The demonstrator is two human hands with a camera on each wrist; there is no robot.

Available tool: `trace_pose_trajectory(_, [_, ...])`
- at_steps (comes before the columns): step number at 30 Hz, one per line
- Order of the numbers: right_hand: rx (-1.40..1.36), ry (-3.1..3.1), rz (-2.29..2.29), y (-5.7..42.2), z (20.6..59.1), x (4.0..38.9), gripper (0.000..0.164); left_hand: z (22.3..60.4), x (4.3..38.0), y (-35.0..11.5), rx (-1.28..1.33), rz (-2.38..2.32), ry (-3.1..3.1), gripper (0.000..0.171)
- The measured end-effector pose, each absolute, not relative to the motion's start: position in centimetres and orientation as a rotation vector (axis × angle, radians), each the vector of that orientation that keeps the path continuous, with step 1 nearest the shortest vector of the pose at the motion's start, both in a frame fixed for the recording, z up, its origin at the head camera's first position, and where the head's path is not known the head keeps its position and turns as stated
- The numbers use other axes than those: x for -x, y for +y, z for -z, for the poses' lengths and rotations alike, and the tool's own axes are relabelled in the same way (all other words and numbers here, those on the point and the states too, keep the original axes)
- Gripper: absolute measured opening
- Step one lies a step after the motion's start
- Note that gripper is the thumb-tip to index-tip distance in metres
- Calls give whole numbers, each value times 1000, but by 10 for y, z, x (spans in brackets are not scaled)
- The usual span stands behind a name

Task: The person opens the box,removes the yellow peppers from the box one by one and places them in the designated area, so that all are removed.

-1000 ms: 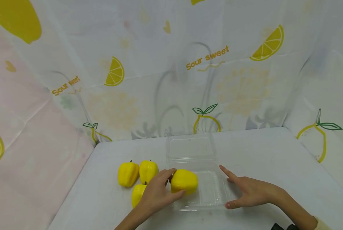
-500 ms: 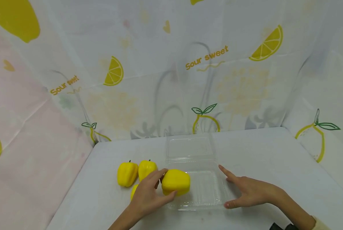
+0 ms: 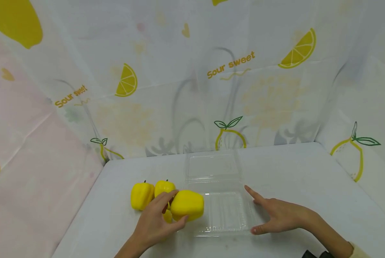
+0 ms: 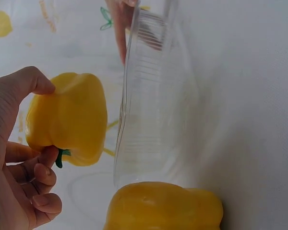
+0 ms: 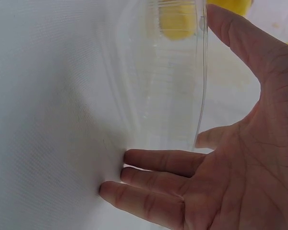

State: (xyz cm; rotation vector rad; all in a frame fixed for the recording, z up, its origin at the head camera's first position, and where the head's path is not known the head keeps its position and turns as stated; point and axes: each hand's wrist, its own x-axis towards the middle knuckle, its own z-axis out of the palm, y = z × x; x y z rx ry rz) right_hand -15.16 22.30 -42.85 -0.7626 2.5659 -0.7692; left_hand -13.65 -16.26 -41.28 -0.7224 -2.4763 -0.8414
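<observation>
A yellow bell pepper (image 3: 187,205) is held by my left hand (image 3: 155,219), thumb on one side and fingers on the other. The left wrist view shows its short green stem (image 4: 60,158) near my fingertips, with the pepper raised above the rim level. It overlaps the left edge of a clear plastic clamshell box (image 3: 226,211), whose lid (image 3: 213,166) lies folded back. My right hand (image 3: 277,215) is spread at the box's right side. In the right wrist view, its thumb (image 5: 230,31) is at the rim and several fingertips (image 5: 134,155) touch the table.
Left of the box stand two yellow peppers, one farther left (image 3: 142,196) and one closer (image 3: 164,188). A third pepper (image 3: 167,216) is mostly hidden behind my left hand. White cloth (image 3: 286,168) covers the table, and a lemon-print curtain (image 3: 192,89) hangs behind it.
My left hand has moved left with the pepper, from over the box to its left edge, and now overlaps the nearest loose pepper. The right hand stays in place.
</observation>
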Motion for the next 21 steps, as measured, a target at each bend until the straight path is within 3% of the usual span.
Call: trace_pose_trajectory(21, [790, 2575, 759, 223, 428, 152, 112, 405, 135, -205, 748, 909, -2355, 66])
